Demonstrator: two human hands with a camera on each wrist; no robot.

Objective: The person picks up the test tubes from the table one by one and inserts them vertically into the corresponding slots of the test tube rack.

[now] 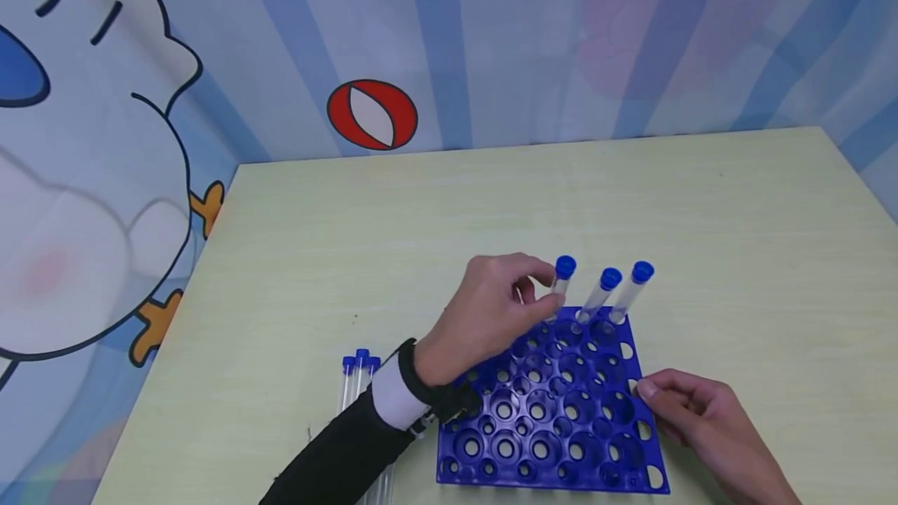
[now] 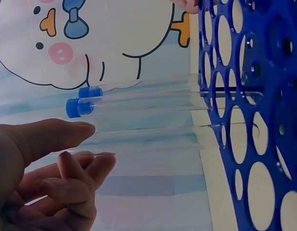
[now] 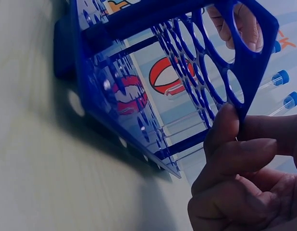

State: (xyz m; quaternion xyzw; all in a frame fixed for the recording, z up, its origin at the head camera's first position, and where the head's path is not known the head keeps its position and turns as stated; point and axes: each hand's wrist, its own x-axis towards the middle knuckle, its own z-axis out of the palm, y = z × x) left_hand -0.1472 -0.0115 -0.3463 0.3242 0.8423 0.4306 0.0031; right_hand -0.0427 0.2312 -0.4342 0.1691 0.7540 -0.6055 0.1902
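My left hand (image 1: pixel 491 306) pinches a clear test tube (image 1: pixel 561 284) with a blue cap between thumb and fingers. This tube is at the back edge of a blue plastic rack (image 1: pixel 596 478). In the left wrist view, the held tube (image 2: pixel 153 137) passes down through the rack's holes (image 2: pixel 261 192). Beside it, two more blue-capped tubes (image 1: pixel 596 298) lean in the back row toward the right corner. My right hand (image 1: pixel 708 419) grips the rack's right edge, thumb on top. In the right wrist view, curled fingers (image 3: pixel 225 127) hold the top plate's rim.
Several blue-capped test tubes (image 1: pixel 359 372) lie on the pale wooden table (image 1: pixel 337 256) left of the rack, partly hidden by my left sleeve (image 1: pixel 344 450). A wall with cartoon pictures (image 1: pixel 435 45) stands behind the table and on its left.
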